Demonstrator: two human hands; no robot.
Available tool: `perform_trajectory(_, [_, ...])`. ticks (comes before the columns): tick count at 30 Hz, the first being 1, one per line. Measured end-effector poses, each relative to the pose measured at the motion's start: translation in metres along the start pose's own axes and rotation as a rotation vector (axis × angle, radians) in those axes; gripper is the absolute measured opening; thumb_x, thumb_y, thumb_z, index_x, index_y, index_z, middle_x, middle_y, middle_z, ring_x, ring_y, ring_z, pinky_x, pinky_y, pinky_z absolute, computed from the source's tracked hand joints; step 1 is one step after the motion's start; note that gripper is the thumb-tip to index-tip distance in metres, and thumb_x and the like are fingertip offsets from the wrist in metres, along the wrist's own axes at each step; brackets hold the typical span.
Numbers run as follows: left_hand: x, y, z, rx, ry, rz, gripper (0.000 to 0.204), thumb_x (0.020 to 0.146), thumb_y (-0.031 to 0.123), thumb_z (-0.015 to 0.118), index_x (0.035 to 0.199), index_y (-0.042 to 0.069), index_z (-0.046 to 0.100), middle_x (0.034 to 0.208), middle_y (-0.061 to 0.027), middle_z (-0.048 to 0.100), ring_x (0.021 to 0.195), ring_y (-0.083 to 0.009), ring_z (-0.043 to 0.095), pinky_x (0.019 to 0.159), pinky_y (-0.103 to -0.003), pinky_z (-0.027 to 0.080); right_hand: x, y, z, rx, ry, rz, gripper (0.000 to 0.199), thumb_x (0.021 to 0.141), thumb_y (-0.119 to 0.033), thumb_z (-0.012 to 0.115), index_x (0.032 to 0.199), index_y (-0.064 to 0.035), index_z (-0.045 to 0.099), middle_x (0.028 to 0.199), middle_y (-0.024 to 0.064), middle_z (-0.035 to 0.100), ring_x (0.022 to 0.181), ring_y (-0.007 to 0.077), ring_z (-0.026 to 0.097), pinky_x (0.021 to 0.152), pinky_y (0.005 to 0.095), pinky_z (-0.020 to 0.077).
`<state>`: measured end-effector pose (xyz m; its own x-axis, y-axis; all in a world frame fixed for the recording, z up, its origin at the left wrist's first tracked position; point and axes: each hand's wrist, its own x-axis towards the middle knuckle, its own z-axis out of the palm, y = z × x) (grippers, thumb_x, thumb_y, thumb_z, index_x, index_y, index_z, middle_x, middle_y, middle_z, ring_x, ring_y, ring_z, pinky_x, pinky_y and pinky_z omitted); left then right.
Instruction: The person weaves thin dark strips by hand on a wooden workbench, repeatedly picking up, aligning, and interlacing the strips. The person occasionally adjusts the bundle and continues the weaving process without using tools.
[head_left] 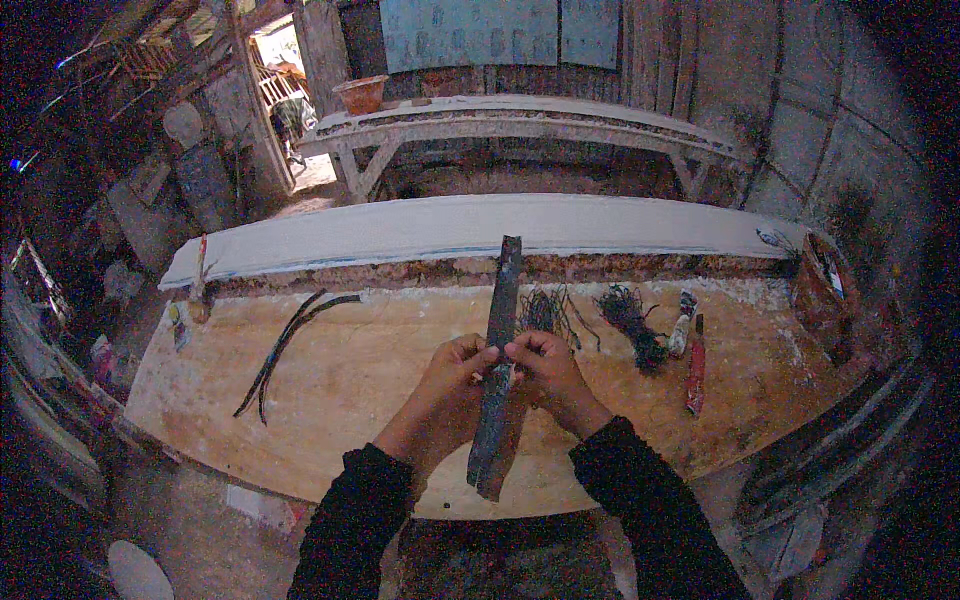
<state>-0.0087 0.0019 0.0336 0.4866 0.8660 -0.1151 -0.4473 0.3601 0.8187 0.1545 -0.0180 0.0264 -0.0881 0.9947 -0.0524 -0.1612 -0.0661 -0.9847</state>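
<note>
Two hands, left hand [447, 375] and right hand [545, 370], fingers pinched shut on long flat dark strip [497, 345], rough plywood bench [350, 390]

Pretty dim workshop here, with rough wooden plank walls [720, 70] closing in at the back. A pale wooden bench [520, 115] is sitting against them, and a long white board [470, 230] is running along the worn plywood worktop [340, 390]. Daylight is pouring through an open doorway [285, 60] at the upper left.
</note>
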Motion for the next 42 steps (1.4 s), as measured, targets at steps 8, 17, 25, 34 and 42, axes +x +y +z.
perform_trajectory(8, [-0.003,0.003,0.003,-0.125,-0.079,0.002,0.01,0.088,0.008,0.059,0.081,0.005,0.052,0.077,-0.0101,0.061,0.069,-0.0226,0.064,0.06,-0.036,0.055,0.011,0.017,-0.005,0.007,-0.007,-0.017,0.016,0.089,-0.022,0.061,0.079,-0.0098,0.058,0.067,-0.003,0.056,0.055,0.0035,0.051,0.045,0.0198,0.0393])
perform_trajectory(17, [-0.001,0.006,0.002,0.145,-0.004,0.066,0.011,0.086,0.007,0.062,0.092,0.002,0.055,0.079,-0.0104,0.062,0.07,-0.0224,0.064,0.062,-0.038,0.056,-0.003,-0.001,0.001,0.047,-0.065,0.097,0.013,0.09,-0.02,0.06,0.082,-0.0096,0.057,0.071,-0.0038,0.055,0.057,0.0042,0.049,0.052,0.0199,0.0429])
perform_trajectory(25, [-0.003,0.005,0.004,-0.044,-0.071,-0.015,0.016,0.083,0.005,0.063,0.097,0.001,0.057,0.084,-0.0096,0.063,0.073,-0.0227,0.064,0.067,-0.038,0.056,-0.013,-0.015,0.009,0.149,-0.07,0.071,0.01,0.087,-0.017,0.062,0.082,-0.0102,0.056,0.073,-0.0028,0.057,0.06,0.0057,0.053,0.052,0.0222,0.0439])
perform_trajectory(34, [0.003,0.009,-0.005,0.784,0.086,0.189,0.015,0.081,0.0,0.064,0.094,-0.005,0.059,0.079,-0.0109,0.063,0.07,-0.0197,0.063,0.063,-0.034,0.053,-0.009,-0.004,0.006,-0.149,0.021,-0.079,0.014,0.083,-0.013,0.067,0.075,-0.0076,0.056,0.067,-0.0034,0.052,0.056,0.0046,0.048,0.047,0.0199,0.0372])
perform_trajectory(42, [-0.004,0.008,0.008,0.406,0.025,0.071,0.013,0.084,0.001,0.062,0.095,-0.004,0.061,0.081,-0.0106,0.064,0.069,-0.0169,0.062,0.063,-0.031,0.052,-0.01,-0.003,0.007,-0.175,0.057,-0.115,0.013,0.082,-0.009,0.066,0.074,-0.0046,0.057,0.068,-0.0028,0.054,0.062,0.0047,0.048,0.053,0.0233,0.0396])
